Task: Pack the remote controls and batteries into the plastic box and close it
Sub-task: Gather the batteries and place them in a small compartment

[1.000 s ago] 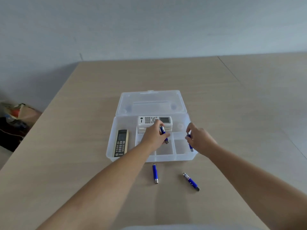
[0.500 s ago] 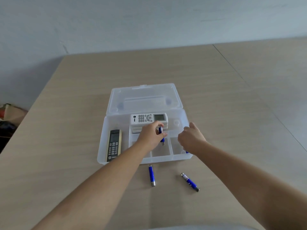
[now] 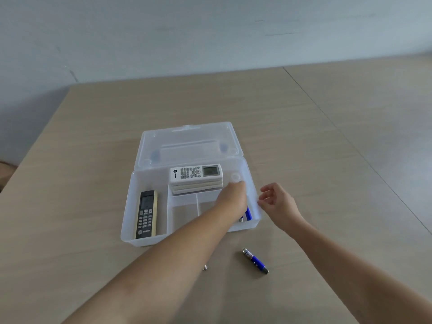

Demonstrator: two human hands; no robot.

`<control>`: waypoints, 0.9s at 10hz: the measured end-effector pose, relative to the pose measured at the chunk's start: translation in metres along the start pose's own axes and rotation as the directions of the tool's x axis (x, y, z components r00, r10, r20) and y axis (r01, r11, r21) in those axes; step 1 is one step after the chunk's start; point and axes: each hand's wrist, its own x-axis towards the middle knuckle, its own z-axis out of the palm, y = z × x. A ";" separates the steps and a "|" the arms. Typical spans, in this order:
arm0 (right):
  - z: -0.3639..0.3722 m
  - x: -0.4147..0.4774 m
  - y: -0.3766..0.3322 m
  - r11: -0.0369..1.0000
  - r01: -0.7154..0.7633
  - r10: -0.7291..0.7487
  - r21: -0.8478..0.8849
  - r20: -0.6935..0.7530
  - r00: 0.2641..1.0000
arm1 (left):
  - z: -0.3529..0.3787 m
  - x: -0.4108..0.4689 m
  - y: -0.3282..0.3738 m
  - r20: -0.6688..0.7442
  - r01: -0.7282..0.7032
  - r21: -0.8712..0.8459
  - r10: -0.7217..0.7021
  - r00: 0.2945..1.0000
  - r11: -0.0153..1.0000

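The clear plastic box [image 3: 131,206] sits open, its lid [image 3: 189,141] folded back. A stack of white remotes [image 3: 196,175] lies in the far compartment, and a black and gold remote [image 3: 146,213] in the left one. Two blue batteries [image 3: 248,213] lie in the right front compartment. My left hand [image 3: 232,195] reaches over that compartment with its fingers turned away, so its grip is hidden. Just outside the box's right wall, my right hand [image 3: 277,202] is empty with fingers apart. Another blue battery [image 3: 256,260] lies on the table, and a battery tip [image 3: 205,267] shows under my left forearm.
The wooden table [image 3: 70,183] has its left edge close to the box, and a seam [image 3: 350,148] runs down its right side. A grey wall stands behind the far edge.
My left hand moved right from the middle compartment to over the right one. My right hand let go of its battery and drew back outside the box's right wall.
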 end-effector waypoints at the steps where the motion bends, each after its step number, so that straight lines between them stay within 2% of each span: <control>1: -0.007 0.005 0.008 0.987 -0.076 0.065 0.145 0.081 0.995 | 0.016 0.003 0.010 -0.002 0.030 -0.023 -0.030 1.000 0.999; 2: -0.009 0.008 0.012 0.973 -0.099 0.071 0.207 0.142 0.987 | 0.026 0.005 0.011 -0.004 0.120 -0.074 -0.120 0.993 0.990; 3: -0.009 0.010 0.013 0.968 -0.112 0.078 0.226 0.154 0.985 | 0.031 0.017 0.010 0.043 0.235 -0.036 -0.234 0.971 0.971; 4: -0.010 0.009 0.015 0.963 -0.123 0.088 0.239 0.152 0.985 | 0.027 0.021 0.015 0.103 0.294 -0.043 -0.288 0.952 0.955; 6: -0.009 0.006 0.015 0.957 -0.125 0.090 0.260 0.141 0.986 | 0.024 0.018 0.014 0.118 0.229 0.092 -0.239 0.964 0.969; 7: -0.009 0.002 0.015 0.971 -0.122 0.102 0.206 0.106 0.989 | 0.016 0.013 0.012 0.038 0.125 0.101 -0.129 0.991 0.987; 8: -0.004 -0.009 0.020 0.978 -0.111 0.120 0.177 -0.042 0.992 | 0.003 -0.003 0.005 -0.183 -0.006 0.029 0.011 0.983 1.000; 9: 0.000 -0.025 0.027 0.985 -0.101 0.121 0.143 -0.138 0.983 | -0.004 -0.033 -0.016 -0.429 -0.203 0.062 0.210 0.879 0.977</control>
